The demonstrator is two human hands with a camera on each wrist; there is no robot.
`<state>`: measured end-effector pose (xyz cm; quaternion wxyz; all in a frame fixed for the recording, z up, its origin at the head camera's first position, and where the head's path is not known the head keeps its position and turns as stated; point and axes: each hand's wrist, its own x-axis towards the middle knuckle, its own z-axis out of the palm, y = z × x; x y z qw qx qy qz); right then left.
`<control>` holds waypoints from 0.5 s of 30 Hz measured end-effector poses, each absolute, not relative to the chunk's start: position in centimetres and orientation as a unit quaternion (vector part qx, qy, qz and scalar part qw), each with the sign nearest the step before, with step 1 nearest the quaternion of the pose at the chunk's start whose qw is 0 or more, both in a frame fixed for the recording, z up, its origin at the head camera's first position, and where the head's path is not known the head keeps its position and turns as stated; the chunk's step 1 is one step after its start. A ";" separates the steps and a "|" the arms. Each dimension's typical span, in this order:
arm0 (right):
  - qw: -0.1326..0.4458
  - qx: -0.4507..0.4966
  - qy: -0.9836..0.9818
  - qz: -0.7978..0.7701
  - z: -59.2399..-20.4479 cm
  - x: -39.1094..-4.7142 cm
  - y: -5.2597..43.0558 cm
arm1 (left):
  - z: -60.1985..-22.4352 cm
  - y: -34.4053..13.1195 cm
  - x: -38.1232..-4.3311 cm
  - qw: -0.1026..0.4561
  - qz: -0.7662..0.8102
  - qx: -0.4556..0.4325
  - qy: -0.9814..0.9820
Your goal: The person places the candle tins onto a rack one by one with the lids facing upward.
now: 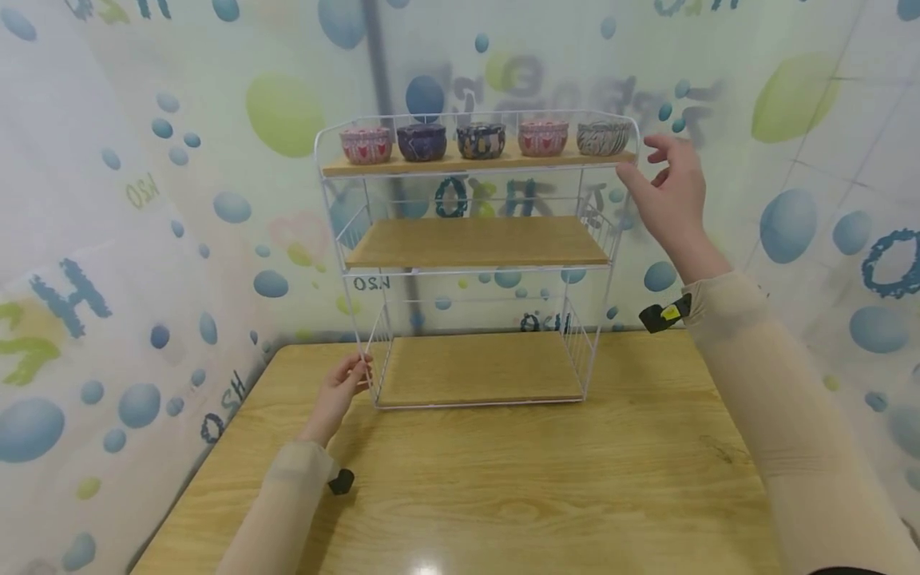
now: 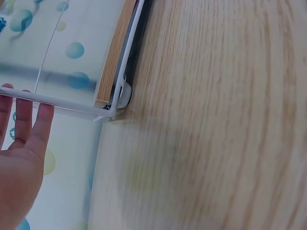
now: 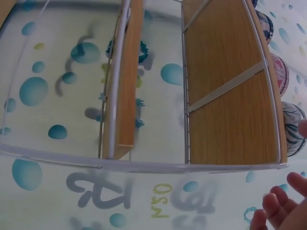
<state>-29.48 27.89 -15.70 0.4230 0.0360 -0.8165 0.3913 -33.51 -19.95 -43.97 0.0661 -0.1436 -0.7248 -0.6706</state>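
A three-tier white wire rack (image 1: 343, 307) with wooden shelves stands on the table. Along its top shelf (image 1: 460, 164) sits a row of several small patterned bowls, pink, purple, dark floral and, at the right end, grey leaf-patterned (image 1: 602, 139). My left hand (image 1: 338, 395) is at the lower left post; in the left wrist view its extended fingers (image 2: 37, 129) touch the white bar, the thumb hidden. Beside the top right corner, my right hand (image 1: 672, 192) is raised with fingers loosely bent and holds nothing. Its thumb appears close to the shelf end; contact is unclear.
The middle shelf (image 1: 474, 241) and bottom shelf (image 1: 481, 367) are bare wood. The wooden table (image 1: 525, 487) extends in front of the rack. A patterned curtain (image 1: 237, 144) hangs close behind and on both sides. Dark bands are on both wrists.
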 end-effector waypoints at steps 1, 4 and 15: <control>0.421 0.035 -0.813 0.400 -16.1 -29.4 28.2 | -43.9 -19.9 -33.5 0.067 -0.671 -0.144 -0.724; 0.413 0.032 -0.809 0.418 -17.3 -29.2 29.0 | -43.7 -20.0 -33.6 0.071 -0.673 -0.145 -0.721; 0.343 -0.009 -0.832 0.436 -21.7 -29.4 31.9 | -43.7 -19.9 -33.3 0.070 -0.669 -0.125 -0.729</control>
